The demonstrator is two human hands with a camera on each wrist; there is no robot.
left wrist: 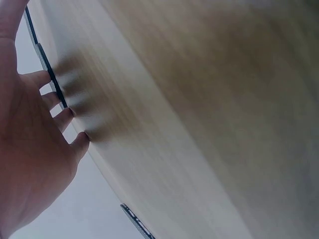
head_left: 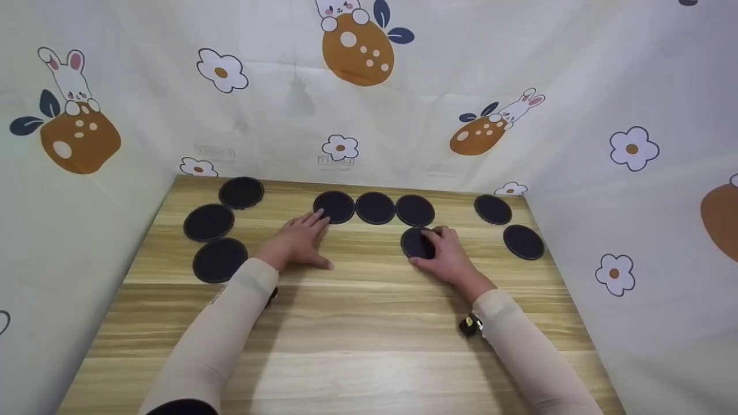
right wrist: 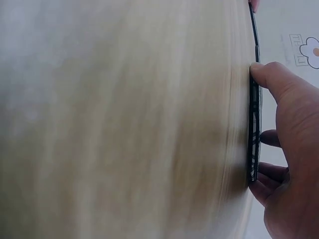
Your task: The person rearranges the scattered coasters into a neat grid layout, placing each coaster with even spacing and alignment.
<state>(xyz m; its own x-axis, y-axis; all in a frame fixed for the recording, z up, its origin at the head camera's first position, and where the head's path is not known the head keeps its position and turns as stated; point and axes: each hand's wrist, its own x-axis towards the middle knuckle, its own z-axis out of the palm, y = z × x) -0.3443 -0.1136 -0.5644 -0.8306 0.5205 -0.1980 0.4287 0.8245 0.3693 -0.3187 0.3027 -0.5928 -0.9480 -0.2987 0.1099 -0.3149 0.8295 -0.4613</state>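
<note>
In the head view my right hand [head_left: 451,258] grips a black round coaster [head_left: 414,243] by its edges, thumb at the near side and fingers at the far side. The right wrist view shows that coaster [right wrist: 254,129] edge-on between thumb and fingers. Just behind it, three more black coasters form a side-by-side row: a left one [head_left: 333,203], a middle one [head_left: 375,208] and a right one [head_left: 415,210]. My left hand [head_left: 297,239] lies with fingers extended, the fingertips at the near edge of the row's left coaster and the thumb spread toward me.
At the left of the wooden table [head_left: 340,323] are a back coaster [head_left: 241,192], a middle coaster [head_left: 209,222] and a front coaster [head_left: 219,260]. Two others, one farther back [head_left: 493,209] and one nearer [head_left: 523,242], lie at the right. Printed curtains [head_left: 398,127] enclose the back and sides.
</note>
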